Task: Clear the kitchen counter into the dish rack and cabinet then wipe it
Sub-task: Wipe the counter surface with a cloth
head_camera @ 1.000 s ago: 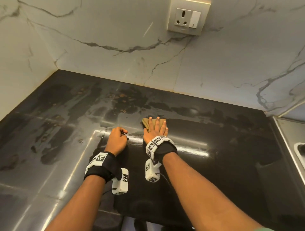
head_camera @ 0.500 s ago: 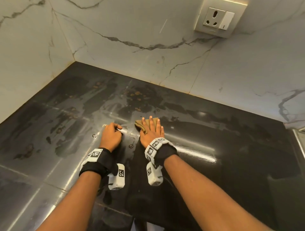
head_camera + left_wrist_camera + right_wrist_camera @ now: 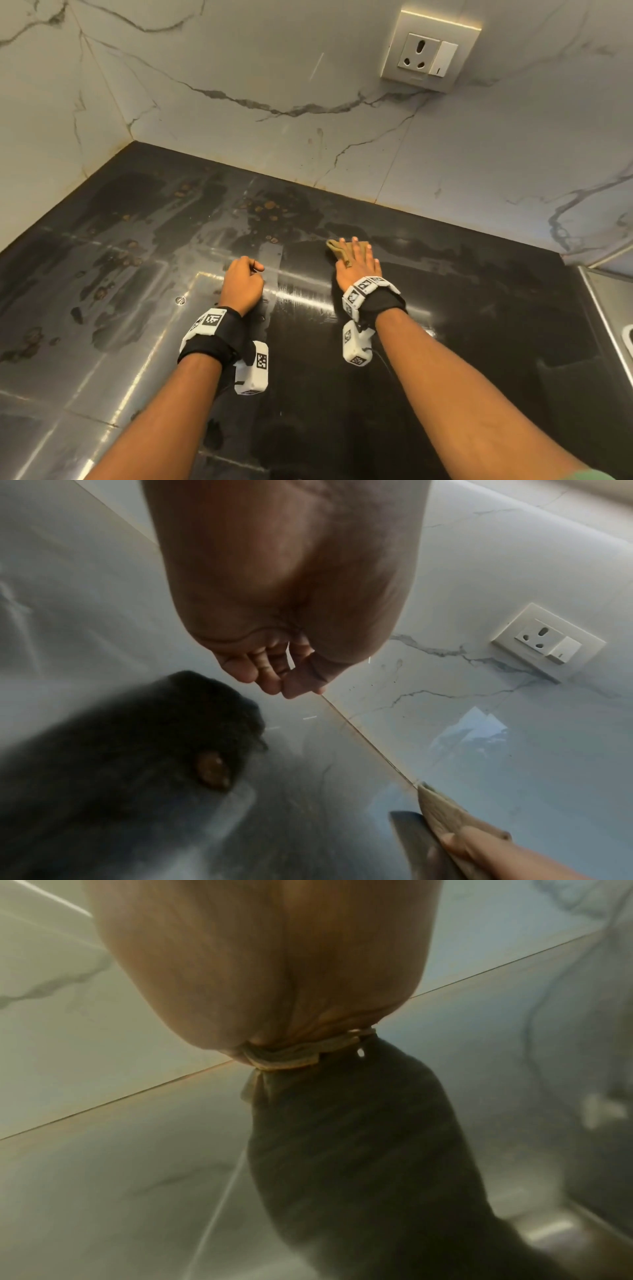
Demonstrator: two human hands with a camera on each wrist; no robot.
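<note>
Cloth [image 3: 337, 249] is lying flat on the dark counter [image 3: 479, 308], below the wall socket [image 3: 430, 54], and I am pressing it down with my right hand [image 3: 358, 263], fingers straight and spread over it. My left hand [image 3: 243, 284] is resting beside it on the counter, well apart from the cloth, fingers curled in and holding nothing. I am judging the cloth to be soft, light and limp, so it will bunch or slip unless I am bearing down with the whole palm over its middle. Brown stains [image 3: 267, 207] are showing left of the cloth, toward the wall corner. I am seeing open counter to sweep on every side, with the marble wall [image 3: 274, 68] behind the cloth and a steel edge [image 3: 603, 308] far to its right.
</note>
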